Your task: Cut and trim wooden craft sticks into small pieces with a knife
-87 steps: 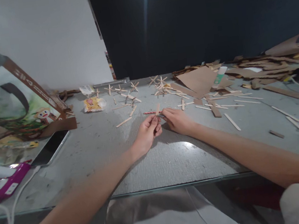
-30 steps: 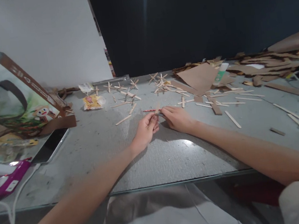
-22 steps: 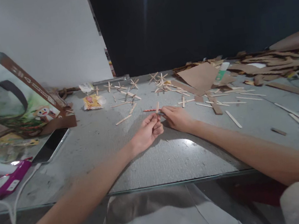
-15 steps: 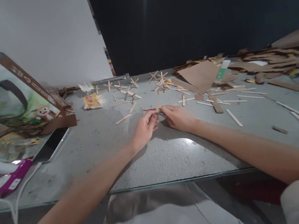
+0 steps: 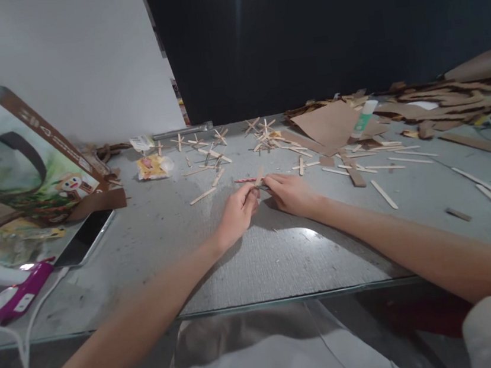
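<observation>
Both my hands meet over the middle of the table. My left hand is closed, its thumb and forefinger pinching the low end of a short wooden craft stick that points up and away. Against it, my right hand is closed too, fingertips bent around a small dark thing at the stick's base that I cannot make out. A thin red-striped rod, like a pencil, lies just behind the fingertips; its right end is hidden by the right hand, so contact cannot be told.
Crossed craft sticks lie at the back, with loose sticks to the right. A glue stick leans on brown cardboard. At left are a phone, a purple device, a yellow packet and a large printed bag.
My hands stay in nearly the same place, still pinched together. The craft stick between the fingertips has shifted only very slightly.
</observation>
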`<action>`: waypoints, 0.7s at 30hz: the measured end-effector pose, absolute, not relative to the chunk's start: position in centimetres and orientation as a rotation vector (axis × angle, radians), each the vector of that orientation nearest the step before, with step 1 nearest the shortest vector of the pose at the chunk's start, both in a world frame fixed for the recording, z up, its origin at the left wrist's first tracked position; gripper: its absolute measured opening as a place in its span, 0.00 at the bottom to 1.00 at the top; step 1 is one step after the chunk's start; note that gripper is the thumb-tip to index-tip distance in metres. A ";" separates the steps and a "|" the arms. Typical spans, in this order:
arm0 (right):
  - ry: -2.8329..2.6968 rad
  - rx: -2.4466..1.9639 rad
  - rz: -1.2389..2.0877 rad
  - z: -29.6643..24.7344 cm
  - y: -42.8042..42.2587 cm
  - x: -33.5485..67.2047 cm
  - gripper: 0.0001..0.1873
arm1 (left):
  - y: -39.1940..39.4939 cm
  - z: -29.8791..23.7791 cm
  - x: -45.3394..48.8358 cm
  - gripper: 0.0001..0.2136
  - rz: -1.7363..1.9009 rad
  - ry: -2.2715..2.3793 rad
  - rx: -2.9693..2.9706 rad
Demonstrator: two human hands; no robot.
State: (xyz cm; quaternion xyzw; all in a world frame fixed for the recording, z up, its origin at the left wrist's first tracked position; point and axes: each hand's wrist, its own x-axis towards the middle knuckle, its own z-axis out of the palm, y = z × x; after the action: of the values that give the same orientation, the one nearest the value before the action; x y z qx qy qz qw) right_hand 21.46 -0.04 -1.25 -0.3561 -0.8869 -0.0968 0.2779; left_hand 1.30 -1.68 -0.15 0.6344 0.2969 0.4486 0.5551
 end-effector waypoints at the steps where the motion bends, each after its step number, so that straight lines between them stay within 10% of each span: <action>1: -2.380 -0.957 -0.262 -1.2 -0.1 21.5 0.11 | -1.8 0.0 1.3 0.14 1.054 0.686 1.474; 21: -2.228 -0.977 -0.275 -1.1 -0.6 21.3 0.09 | -1.7 0.8 1.6 0.25 1.063 0.585 1.625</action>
State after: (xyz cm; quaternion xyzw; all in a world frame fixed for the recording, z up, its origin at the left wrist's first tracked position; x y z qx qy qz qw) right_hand 21.28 -0.62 -1.13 -0.3752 -0.8560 -0.1058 0.3397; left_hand 1.56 -1.72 0.81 0.6801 0.2451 0.4450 0.5286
